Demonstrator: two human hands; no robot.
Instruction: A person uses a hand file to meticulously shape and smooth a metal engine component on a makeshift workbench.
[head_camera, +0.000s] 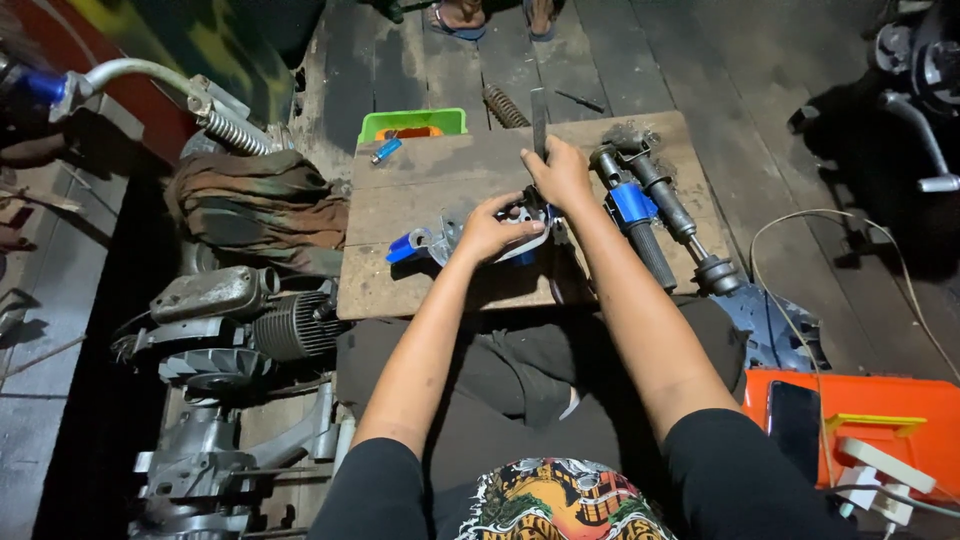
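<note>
Gripping a flat steel file (539, 118) over a grey metal part (520, 225).

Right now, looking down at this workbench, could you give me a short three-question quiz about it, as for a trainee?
1. True or false: the left hand rests on a silver metal part with a blue end.
2. What does the right hand hold? A) flat grey metal file B) hammer C) paintbrush
3. Which lies on the worn wooden board nearest the green plastic tray?

Key: 1 true. 2 A. 3 the small blue lighter.
</note>
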